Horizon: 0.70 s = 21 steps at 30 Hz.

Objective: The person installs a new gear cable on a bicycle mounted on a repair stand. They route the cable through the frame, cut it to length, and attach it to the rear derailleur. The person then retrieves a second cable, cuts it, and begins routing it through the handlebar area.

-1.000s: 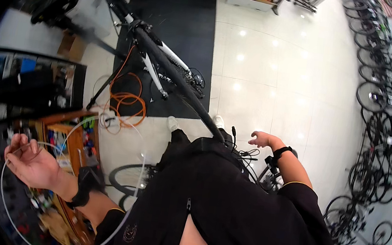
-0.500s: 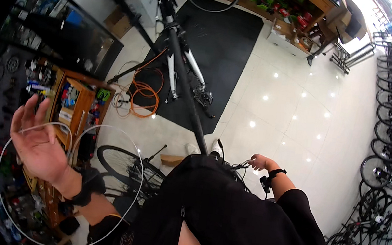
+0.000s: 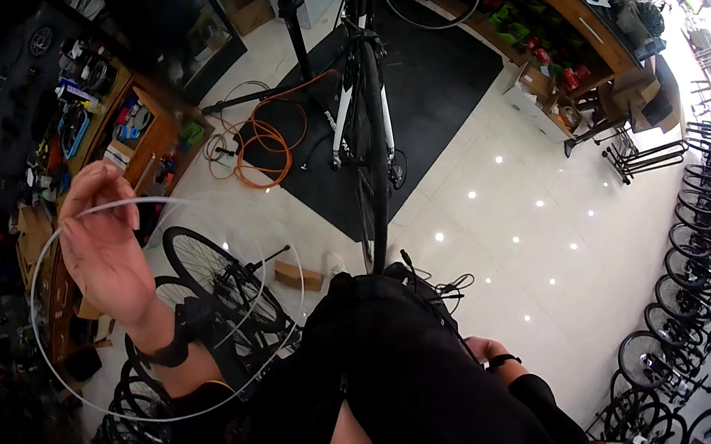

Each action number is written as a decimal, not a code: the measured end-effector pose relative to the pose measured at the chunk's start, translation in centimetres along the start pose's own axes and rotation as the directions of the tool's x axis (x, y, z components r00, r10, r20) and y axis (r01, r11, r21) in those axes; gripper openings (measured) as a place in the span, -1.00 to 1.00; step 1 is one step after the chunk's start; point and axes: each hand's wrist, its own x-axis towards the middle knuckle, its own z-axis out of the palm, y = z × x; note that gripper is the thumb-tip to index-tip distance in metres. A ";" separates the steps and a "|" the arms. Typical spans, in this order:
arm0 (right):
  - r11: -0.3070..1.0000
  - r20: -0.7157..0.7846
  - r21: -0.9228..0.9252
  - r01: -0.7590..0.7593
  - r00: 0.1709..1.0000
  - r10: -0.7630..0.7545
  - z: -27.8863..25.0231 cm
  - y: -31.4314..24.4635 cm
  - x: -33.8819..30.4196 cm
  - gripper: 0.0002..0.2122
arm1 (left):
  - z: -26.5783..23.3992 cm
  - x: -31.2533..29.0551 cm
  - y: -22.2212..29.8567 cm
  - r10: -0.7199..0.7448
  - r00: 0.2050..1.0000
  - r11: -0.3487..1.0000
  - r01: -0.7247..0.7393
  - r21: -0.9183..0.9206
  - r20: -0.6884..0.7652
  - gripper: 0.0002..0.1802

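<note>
My left hand (image 3: 113,257) is raised at the left, with its fingers curled and brought together around a thin whitish cable (image 3: 141,417). The cable hangs in wide loops around my left wrist and forearm; part of it is smeared by motion. Low at my right side is my right hand (image 3: 481,348), close against my black jacket (image 3: 417,365). Its fingers are mostly hidden, so I cannot see whether they hold anything. Thin black cords (image 3: 452,289) stick out beside my waist, just ahead of that hand.
Ahead of me a bicycle (image 3: 370,107) hangs on a stand over a black mat (image 3: 455,82). An orange hose (image 3: 270,157) lies coiled at the stand's foot. A bicycle wheel (image 3: 198,260) and a cardboard piece (image 3: 296,276) are below left. Bicycles (image 3: 685,274) line the right.
My left hand's spread fingers have drawn together on the cable, and its loops have swung. My right hand has moved down and back toward my side. The whole view has turned.
</note>
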 end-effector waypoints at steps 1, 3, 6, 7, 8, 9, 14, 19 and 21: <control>0.997 0.003 0.074 -0.022 1.000 0.022 -0.9 -0.6 -0.7 -0.61 | 0.5 -0.2 0.3 0.015 1.000 1.000 -0.015 0.015 -0.023 -0.43; 0.985 0.042 0.146 -0.089 0.996 0.084 -3.3 -0.2 -1.1 -0.56 | 2.5 -0.2 1.4 -0.012 1.000 0.997 0.011 -0.080 -0.007 -0.45; 0.981 0.069 0.069 -0.181 0.982 0.176 -9.8 2.3 1.7 -0.52 | 6.4 -0.5 3.3 0.008 0.993 0.973 0.019 -0.228 0.117 -0.45; 0.990 0.020 -0.004 -0.141 0.990 0.141 -12.4 2.4 1.8 -0.54 | 7.4 -1.0 4.9 -0.009 0.994 0.978 0.031 -0.206 0.107 -0.47; 0.991 0.001 -0.006 -0.134 0.991 0.134 -15.2 2.1 2.2 -0.56 | 8.8 -1.5 6.3 -0.005 0.996 0.980 0.023 -0.197 0.092 -0.50; 0.991 -0.017 -0.007 -0.133 0.991 0.133 -18.1 1.8 2.7 -0.58 | 10.3 -2.5 6.8 -0.007 0.997 0.981 0.021 -0.191 0.076 -0.52; 0.893 -0.416 -0.380 0.241 0.818 -0.398 -29.9 0.1 4.3 -0.55 | 22.0 -3.0 4.6 0.027 0.982 0.977 0.014 -0.212 0.188 -0.55; 0.675 -0.420 -0.560 0.481 0.538 -0.731 -32.9 -7.7 -6.6 -0.52 | 31.0 -3.7 3.5 -0.140 0.984 0.983 0.151 -0.108 0.106 -0.60; 0.586 -0.382 -0.554 0.591 0.445 -0.810 -32.4 -10.1 -12.1 -0.54 | 33.7 -3.8 2.6 -0.179 0.980 0.976 0.188 -0.112 0.083 -0.61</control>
